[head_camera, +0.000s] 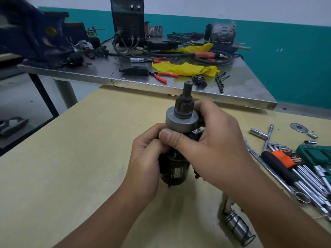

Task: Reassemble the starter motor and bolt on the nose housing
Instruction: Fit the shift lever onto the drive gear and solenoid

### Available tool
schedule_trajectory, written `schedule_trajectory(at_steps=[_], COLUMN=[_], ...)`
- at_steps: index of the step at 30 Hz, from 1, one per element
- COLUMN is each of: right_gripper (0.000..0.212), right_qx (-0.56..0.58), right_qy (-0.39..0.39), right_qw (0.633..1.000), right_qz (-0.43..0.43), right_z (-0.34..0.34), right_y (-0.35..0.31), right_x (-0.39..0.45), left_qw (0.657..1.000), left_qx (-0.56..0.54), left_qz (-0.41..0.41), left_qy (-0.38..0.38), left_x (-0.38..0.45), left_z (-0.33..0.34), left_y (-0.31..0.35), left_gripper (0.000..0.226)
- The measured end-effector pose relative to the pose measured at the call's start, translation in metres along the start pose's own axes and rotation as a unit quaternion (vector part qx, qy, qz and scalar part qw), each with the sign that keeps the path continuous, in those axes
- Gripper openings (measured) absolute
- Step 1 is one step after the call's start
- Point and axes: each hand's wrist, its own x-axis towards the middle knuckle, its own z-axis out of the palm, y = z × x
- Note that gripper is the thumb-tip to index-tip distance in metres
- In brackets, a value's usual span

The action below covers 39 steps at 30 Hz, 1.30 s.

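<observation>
Filling most of the lower view, the pale wooden table [71,167] carries the work, and beyond its far edge stands a steel bench [241,88] cluttered with a dark welding unit [128,20], yellow rags [186,68] and red-handled pliers [162,76]. The starter motor [176,170] is held upright above the middle of the wooden table, its black body low between the palms, though whether its base touches the surface cannot be told. The right hand [213,149] wraps the motor from the right side, fingers curled behind the grey drive clutch [180,120] and the thumb laid across the front just below it. The left hand [145,158] grips the black body from the left, its fingers closed around it and its fingertips meeting the right thumb. Above the clutch the dark pinion gear [184,106] and the shaft tip [188,86] point up and slightly away. Near the right edge of the table lies a set of hex keys [293,169] in an orange holder, touching a long wrench [274,172], with a T-handle socket driver [266,136] beside them. A steel plunger with a spring [236,228] lies near the front right corner, and a flat washer [298,127] sits near the far right edge.
</observation>
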Motion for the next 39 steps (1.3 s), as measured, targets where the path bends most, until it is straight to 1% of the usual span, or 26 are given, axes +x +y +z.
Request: schedule_trajectory(at_steps=[4,8,11,15,16,17,19,20,21,22,23,24,25,26,28,29,30,32,34,36,37,38,39], right_gripper=[0.064,0.063,0.065,0.071,0.069,0.063,0.045,0.036,0.026,0.018,0.016,0.022,0.035,0.054,0.088,0.096,0.097,0.082,0.060,0.046,0.041,0.035,0.029], right_qx=[0.013,0.054,0.045,0.019,0.021,0.027,0.018,-0.012,-0.055,-0.102,-0.151,-0.199,-0.243,-0.282,-0.344,-0.363,-0.373,-0.378,-0.363,-0.321,-0.271,-0.193,-0.085], right_qy=[0.004,-0.028,-0.051,-0.110,-0.103,-0.078,-0.008,0.010,0.003,-0.036,-0.101,-0.173,-0.227,-0.257,-0.283,-0.294,-0.299,-0.284,-0.261,-0.250,-0.231,-0.194,-0.149], right_qw=[1.000,0.998,0.998,0.994,0.994,0.996,0.999,0.999,0.997,0.991,0.978,0.955,0.930,0.908,0.873,0.860,0.854,0.860,0.881,0.904,0.927,0.954,0.975], right_qz=[0.010,0.011,0.008,0.007,0.011,0.017,0.029,0.043,0.062,0.082,0.106,0.135,0.159,0.176,0.201,0.208,0.208,0.190,0.157,0.130,0.122,0.121,0.139], right_z=[-0.004,-0.010,-0.013,-0.034,-0.045,-0.056,-0.078,-0.087,-0.094,-0.098,-0.097,-0.095,-0.091,-0.088,-0.082,-0.078,-0.074,-0.067,-0.064,-0.070,-0.075,-0.081,-0.086], right_y=[-0.001,-0.001,-0.001,0.004,0.008,0.012,0.024,0.031,0.037,0.044,0.047,0.049,0.050,0.049,0.047,0.048,0.049,0.051,0.056,0.065,0.069,0.069,0.067], right_x=[0.003,0.004,0.006,0.008,0.006,0.002,-0.013,-0.023,-0.035,-0.048,-0.059,-0.070,-0.079,-0.086,-0.094,-0.095,-0.096,-0.098,-0.101,-0.103,-0.104,-0.103,-0.102], left_qw=[1.000,0.999,0.998,0.998,0.999,0.999,0.999,0.999,0.999,0.999,0.999,0.998,0.997,0.996,0.994,0.993,0.993,0.993,0.993,0.993,0.993,0.994,0.994], left_qx=[0.011,-0.001,-0.019,-0.009,-0.005,-0.005,-0.007,-0.005,-0.003,-0.004,-0.011,-0.020,-0.029,-0.036,-0.046,-0.049,-0.049,-0.045,-0.043,-0.042,-0.040,-0.038,-0.037], left_qz=[0.005,-0.034,-0.039,-0.027,-0.028,-0.030,-0.033,-0.034,-0.036,-0.040,-0.045,-0.051,-0.058,-0.063,-0.071,-0.074,-0.077,-0.079,-0.080,-0.080,-0.078,-0.077,-0.075], left_qy=[-0.002,-0.017,-0.044,-0.051,-0.046,-0.039,-0.023,-0.013,-0.003,0.009,0.022,0.035,0.047,0.056,0.070,0.075,0.079,0.078,0.075,0.074,0.074,0.074,0.073], left_x=[0.002,0.007,0.007,0.004,0.004,0.004,0.004,0.004,0.005,0.006,0.007,0.008,0.010,0.011,0.013,0.014,0.015,0.015,0.014,0.014,0.014,0.014,0.014], left_z=[-0.002,-0.009,-0.009,-0.005,-0.004,-0.003,-0.002,-0.002,-0.001,-0.001,-0.001,-0.001,-0.002,-0.002,-0.002,-0.003,-0.003,-0.004,-0.004,-0.003,-0.003,-0.003,-0.003], left_y=[0.002,0.006,0.008,0.011,0.011,0.012,0.011,0.011,0.011,0.011,0.011,0.012,0.012,0.012,0.013,0.013,0.014,0.014,0.014,0.014,0.014,0.013,0.013], left_gripper=[0.034,0.045,0.039,0.036,0.034,0.034,0.037,0.039,0.041,0.042,0.042,0.042,0.041,0.041,0.040,0.039,0.038,0.037,0.036,0.036,0.037,0.037,0.038])
